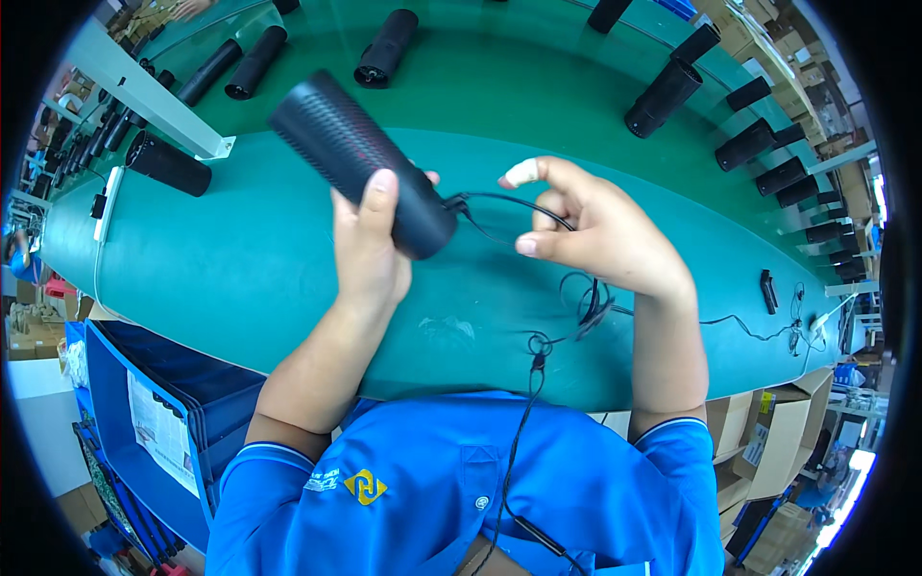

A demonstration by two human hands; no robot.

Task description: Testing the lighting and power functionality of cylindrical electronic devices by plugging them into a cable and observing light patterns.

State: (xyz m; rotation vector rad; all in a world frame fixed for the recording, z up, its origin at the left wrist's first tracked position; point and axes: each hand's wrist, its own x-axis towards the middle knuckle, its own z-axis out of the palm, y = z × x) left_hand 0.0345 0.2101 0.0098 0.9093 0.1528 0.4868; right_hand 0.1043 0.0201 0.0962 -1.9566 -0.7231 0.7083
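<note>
Bright blue short-sleeved shirt cloth (413,509) is closest, with a thin black cord (521,432) hanging down its front. Beyond it, the left hand (370,252) holds a matte black cylinder (357,144) above the smooth green tabletop (240,250), its thumb laid along the near side and its other fingers mostly hidden behind. The right hand (610,226) is loosely curled, thumb and index finger apart, beside a slim black cable (499,195) that runs from the cylinder's lower end; I cannot tell whether the bent fingers grip it. A pale wrap (521,173) covers the index fingertip.

The cylinder looks rigid and, judging by the one-handed hold, fairly light. Its plain lower band may be slippery, while the textured stretch should give better purchase, so a full wrap around the middle seems the safest grasp. The cable looks limp and prone to snagging; where it meets the cylinder is probably the delicate spot, better not pulled.

The cylinder tilts, far end up and to the left, slightly blurred there. Fine mesh-like texture covers much of its side, giving way to a smooth section near the cable end.
</note>
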